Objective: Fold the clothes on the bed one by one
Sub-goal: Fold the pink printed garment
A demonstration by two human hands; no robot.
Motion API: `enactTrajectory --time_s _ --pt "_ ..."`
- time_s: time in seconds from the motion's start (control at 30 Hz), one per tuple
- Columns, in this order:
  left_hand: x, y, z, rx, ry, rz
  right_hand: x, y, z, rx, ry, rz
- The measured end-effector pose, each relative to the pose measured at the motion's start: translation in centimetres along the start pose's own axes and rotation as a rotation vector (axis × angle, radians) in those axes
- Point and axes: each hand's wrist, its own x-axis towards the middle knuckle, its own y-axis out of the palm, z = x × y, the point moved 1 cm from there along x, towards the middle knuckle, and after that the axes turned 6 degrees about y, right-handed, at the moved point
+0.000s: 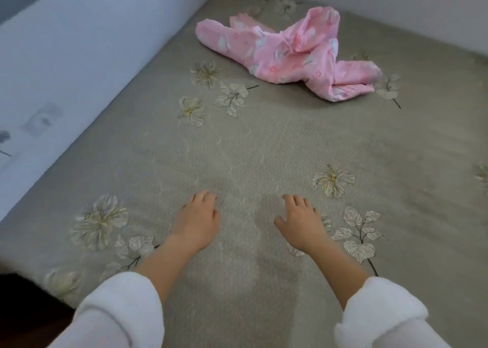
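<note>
Your left hand [196, 219] and right hand [301, 222] hover empty over the bed [264, 141] — fingers loosely curled, gripping nothing. The pink garment [287, 54] lies crumpled well ahead — folding looks not yet begun.

I see a pink garment [287, 57] at the far right, printed with pale white and bluish leaves. The bed cover [264, 141] is grey-green with cream flowers and dark-stemmed leaves. At left, the bedding roll [79, 57] is pale blue with grey marks. Nearest, the left sleeve [118, 313] and right sleeve [383, 310] are white.
</note>
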Motion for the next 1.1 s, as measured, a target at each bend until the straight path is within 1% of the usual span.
enactTrajectory --time_s 0.23,0.47,0.53,0.6,0.67,0.73,1.0,1.1 --pt "14.1 2.4 2.0 0.047 0.084 0.027 10.7 0.5 -1.3 0.057 0.135 -0.037" --pt "27.1 5.6 2.5 0.045 0.195 0.009 18.7 2.2 -3.3 0.119 0.187 -0.177" --pt "31.3 5.8 2.8 0.046 0.215 -0.018 20.6 2.4 -3.8 0.131 0.183 -0.216" --pt "34.5 5.8 3.0 0.07 0.218 -0.091 22.6 2.4 -4.4 0.142 0.19 -0.266" --pt "35.9 5.8 3.1 0.095 0.215 -0.203 24.9 2.2 -4.7 0.15 0.207 -0.308" --pt "36.3 5.9 3.1 0.068 0.214 -0.28 27.7 1.6 -5.1 0.165 0.222 -0.349" --pt "36.3 6.0 3.2 0.0 0.207 -0.288 37.8 -4.3 -5.2 0.316 0.281 -0.531" --pt "36.5 5.9 3.0 0.001 0.199 -0.281 41.2 -7.2 -5.0 0.26 0.289 -0.693"
